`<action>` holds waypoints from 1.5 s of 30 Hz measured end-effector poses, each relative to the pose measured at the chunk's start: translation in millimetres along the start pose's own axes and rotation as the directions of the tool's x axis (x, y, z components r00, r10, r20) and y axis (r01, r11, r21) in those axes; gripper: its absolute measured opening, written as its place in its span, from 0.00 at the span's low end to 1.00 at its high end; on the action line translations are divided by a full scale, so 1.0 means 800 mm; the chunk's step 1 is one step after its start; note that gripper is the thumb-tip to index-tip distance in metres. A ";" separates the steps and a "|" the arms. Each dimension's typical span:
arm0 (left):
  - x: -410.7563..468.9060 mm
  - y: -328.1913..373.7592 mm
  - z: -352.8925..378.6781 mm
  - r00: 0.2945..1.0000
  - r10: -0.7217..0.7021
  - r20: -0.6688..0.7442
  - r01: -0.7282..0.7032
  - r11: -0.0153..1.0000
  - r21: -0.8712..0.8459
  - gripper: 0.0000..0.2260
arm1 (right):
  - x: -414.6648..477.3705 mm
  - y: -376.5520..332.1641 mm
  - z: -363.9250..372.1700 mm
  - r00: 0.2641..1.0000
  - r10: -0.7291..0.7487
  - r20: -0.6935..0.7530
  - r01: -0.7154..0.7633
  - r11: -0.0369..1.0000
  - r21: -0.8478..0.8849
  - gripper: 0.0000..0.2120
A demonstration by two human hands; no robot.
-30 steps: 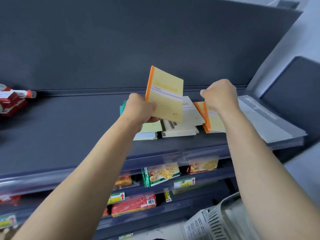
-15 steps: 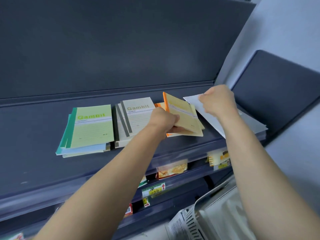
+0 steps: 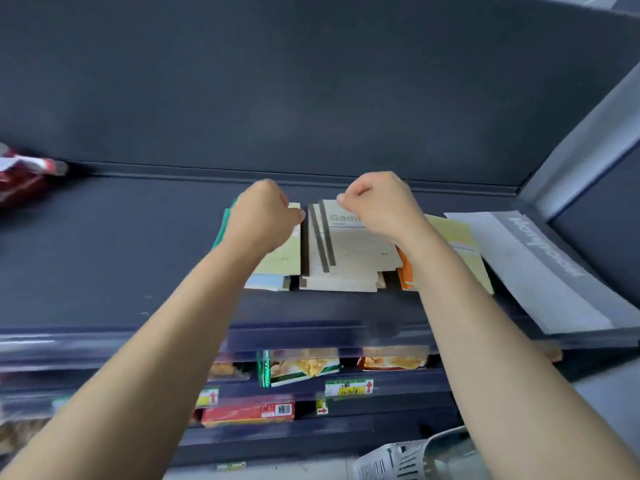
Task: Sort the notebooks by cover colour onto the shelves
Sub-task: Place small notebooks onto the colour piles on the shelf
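Note:
Three stacks of notebooks lie side by side on the dark shelf (image 3: 104,258). The green stack (image 3: 281,263) is on the left, the grey stack (image 3: 356,258) in the middle, and the yellow stack with orange spines (image 3: 455,233) on the right. My left hand (image 3: 263,220) hovers over the green stack with its fingers curled, holding nothing that I can see. My right hand (image 3: 379,204) hovers over the grey stack, also curled into a fist and empty. My right forearm hides part of the yellow stack.
A large grey booklet (image 3: 540,271) lies at the shelf's right end by the side wall. Red packets (image 3: 20,178) sit at the far left. Snack packs (image 3: 301,368) and a red box (image 3: 247,412) fill the lower shelves. A basket (image 3: 415,455) stands at the bottom right.
My left hand laid the yellow notebook on the right stack and let go. Both hands then moved left, over the green and grey stacks.

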State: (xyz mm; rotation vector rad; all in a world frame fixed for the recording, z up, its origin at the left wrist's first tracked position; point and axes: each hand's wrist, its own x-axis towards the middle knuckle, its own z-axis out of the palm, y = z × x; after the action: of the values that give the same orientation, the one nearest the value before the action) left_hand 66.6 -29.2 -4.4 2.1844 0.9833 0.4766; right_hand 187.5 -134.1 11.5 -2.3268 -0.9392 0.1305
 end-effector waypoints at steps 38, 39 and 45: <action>0.026 -0.098 -0.041 0.803 -0.410 0.432 0.584 0.685 -0.436 0.07 | -0.013 -0.076 0.083 0.942 0.180 0.283 -0.170 0.984 -0.060 0.25; 0.026 -0.098 -0.040 0.799 -0.412 0.439 0.590 0.680 -0.435 0.07 | -0.013 -0.074 0.083 0.941 0.181 0.287 -0.172 0.984 -0.055 0.26; 0.024 -0.092 -0.034 0.804 -0.407 0.434 0.588 0.654 -0.476 0.06 | -0.012 -0.063 0.083 0.944 0.166 0.287 -0.150 0.986 -0.075 0.25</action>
State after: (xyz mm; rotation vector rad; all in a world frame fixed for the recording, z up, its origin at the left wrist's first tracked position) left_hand 26.6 32.5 -37.0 1.2829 1.0472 0.1446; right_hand 129.7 -78.2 -13.8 -2.4735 -0.9005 0.5357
